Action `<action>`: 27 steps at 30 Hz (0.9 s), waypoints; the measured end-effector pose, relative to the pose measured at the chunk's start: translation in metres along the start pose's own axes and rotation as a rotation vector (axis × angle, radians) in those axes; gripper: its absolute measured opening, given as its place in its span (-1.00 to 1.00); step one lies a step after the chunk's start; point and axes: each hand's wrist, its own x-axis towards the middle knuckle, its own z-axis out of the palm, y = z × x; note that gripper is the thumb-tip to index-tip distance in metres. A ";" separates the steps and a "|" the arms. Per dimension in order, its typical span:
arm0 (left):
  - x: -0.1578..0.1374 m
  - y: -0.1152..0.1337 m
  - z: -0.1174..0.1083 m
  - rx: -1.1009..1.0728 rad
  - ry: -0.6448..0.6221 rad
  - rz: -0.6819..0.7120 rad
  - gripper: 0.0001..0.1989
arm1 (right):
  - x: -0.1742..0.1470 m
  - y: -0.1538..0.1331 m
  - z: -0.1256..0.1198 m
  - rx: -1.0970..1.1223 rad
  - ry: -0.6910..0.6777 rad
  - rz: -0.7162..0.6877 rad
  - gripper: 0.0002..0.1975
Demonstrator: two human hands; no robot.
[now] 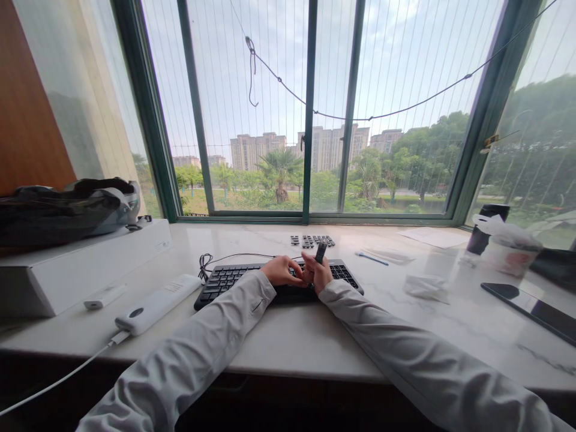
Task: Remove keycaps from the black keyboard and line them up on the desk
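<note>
A black keyboard [234, 279] lies on the white table, and both my hands are over its middle. The right part of the keyboard shows bare square key frames, while keycaps sit on the left part. My right hand [318, 274] is closed round a short, flat black tool [321, 252] that sticks up past the thumb; its lower end is hidden. My left hand [282, 271] has its fingers curled and meets the right hand at the fingertips. What lies between those fingertips is too small to make out. Loose black keycaps [317, 241] stand in rows behind the keyboard.
At left are a white power bank [157, 305] with a cable, a small white device [104, 297] and a white box [81, 264] bearing a dark bag [63, 210]. At right are a blue pen [371, 258], crumpled plastic [425, 287], a phone [531, 306] and a bagged cup [506, 252].
</note>
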 end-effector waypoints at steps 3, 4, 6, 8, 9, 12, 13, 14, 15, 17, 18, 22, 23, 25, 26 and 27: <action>0.000 -0.001 0.000 0.004 0.005 0.005 -0.65 | -0.004 -0.003 0.002 -0.099 -0.056 -0.060 -0.43; 0.000 -0.001 0.000 0.007 0.005 0.007 -0.65 | -0.005 -0.004 0.002 -0.127 -0.068 -0.077 -0.44; 0.001 -0.003 0.000 0.012 0.001 0.019 -0.66 | -0.006 -0.003 0.000 -0.177 -0.086 -0.111 -0.44; 0.002 -0.005 0.000 0.012 -0.010 0.033 -0.67 | -0.007 0.000 -0.002 -0.237 -0.106 -0.160 -0.45; 0.002 -0.006 0.000 0.012 -0.019 0.039 -0.67 | -0.008 0.001 -0.004 -0.269 -0.126 -0.189 -0.46; 0.003 -0.008 0.001 0.010 -0.048 0.047 -0.68 | -0.010 0.004 -0.005 -0.335 -0.162 -0.240 -0.46; 0.003 -0.008 0.001 0.006 -0.051 0.045 -0.68 | -0.011 0.004 -0.004 -0.330 -0.151 -0.244 -0.45; 0.003 -0.008 0.001 -0.001 -0.050 0.041 -0.67 | -0.011 0.003 -0.003 -0.309 -0.128 -0.244 -0.44; 0.002 -0.007 0.000 -0.011 -0.047 0.034 -0.66 | -0.010 0.002 -0.001 -0.276 -0.096 -0.239 -0.43; 0.002 -0.004 -0.002 -0.038 -0.046 0.013 -0.63 | -0.006 -0.001 0.000 -0.197 -0.037 -0.229 -0.42; 0.002 -0.003 -0.003 -0.054 -0.046 0.006 -0.61 | -0.003 -0.004 0.000 -0.162 -0.017 -0.220 -0.42; 0.002 0.001 -0.008 -0.119 -0.050 -0.033 -0.53 | 0.015 -0.015 -0.011 -0.163 0.072 -0.197 -0.43; 0.003 0.001 -0.008 -0.141 -0.049 -0.050 -0.49 | 0.019 -0.017 -0.015 -0.226 0.094 -0.206 -0.44; 0.004 0.002 -0.009 -0.184 -0.039 -0.083 -0.44 | 0.024 -0.021 -0.024 -0.403 0.108 -0.227 -0.45; 0.005 0.002 -0.009 -0.198 -0.023 -0.091 -0.43 | 0.025 -0.022 -0.028 -0.498 0.096 -0.238 -0.46; 0.005 0.001 -0.008 -0.204 0.002 -0.095 -0.43 | 0.026 -0.023 -0.031 -0.589 0.078 -0.248 -0.47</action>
